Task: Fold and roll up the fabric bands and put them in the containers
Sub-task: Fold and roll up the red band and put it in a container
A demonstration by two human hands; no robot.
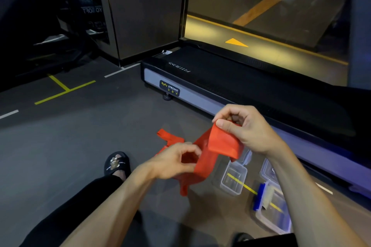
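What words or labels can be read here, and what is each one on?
"BODY STRONG": badge on the treadmill's end, small line beneath unreadable.
Upside-down lettering on the treadmill deck: seemingly "FITNESS", uncertain.
White letters on the black slipper: too small.
Mirrored letters on dark machine, far left: unreadable.

Bright red fabric band (212, 152), clear containers (233, 180) (one with a blue clasp (259, 196)), dark grey floor (80, 136) with yellow and white lines, black treadmill (241, 82), black slipper (117, 163) with white lettering
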